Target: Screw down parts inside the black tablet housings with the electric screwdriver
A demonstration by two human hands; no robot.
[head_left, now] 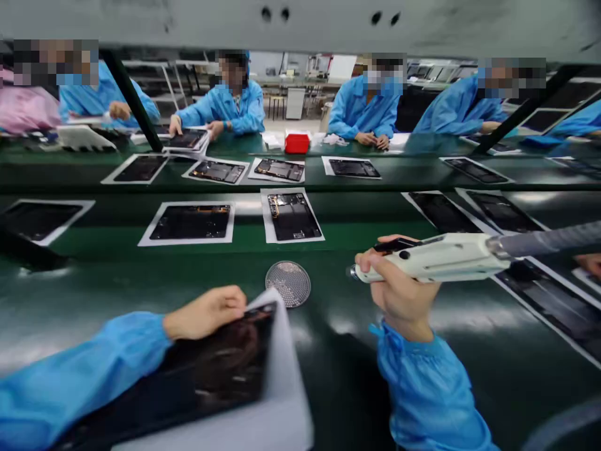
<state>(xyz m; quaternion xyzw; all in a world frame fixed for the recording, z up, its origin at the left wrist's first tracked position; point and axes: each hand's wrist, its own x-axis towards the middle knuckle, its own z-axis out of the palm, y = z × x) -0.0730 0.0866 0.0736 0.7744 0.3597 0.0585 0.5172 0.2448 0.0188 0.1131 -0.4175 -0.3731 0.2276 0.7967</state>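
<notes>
My right hand [401, 291] is wrapped round a white electric screwdriver [453, 258], which lies nearly level with its tip to the left. A grey sleeve or cable runs from its back end to the right edge. My left hand [209, 313] pinches the upper edge of a black tablet housing [225, 369] in front of me. Beneath the housing is a white sheet [291, 376], its far corner lifted and somewhat blurred. Just beyond that corner, a round perforated metal screw plate [288, 284] lies on the green bench [328, 319], between my two hands.
Tablet housings on white sheets [192, 223] [295, 216] lie along a lower strip beyond the bench. More housings [556, 300] lie at the right. Across the line, several people in blue work around a red box [297, 143]. A grey beam [319, 25] crosses overhead.
</notes>
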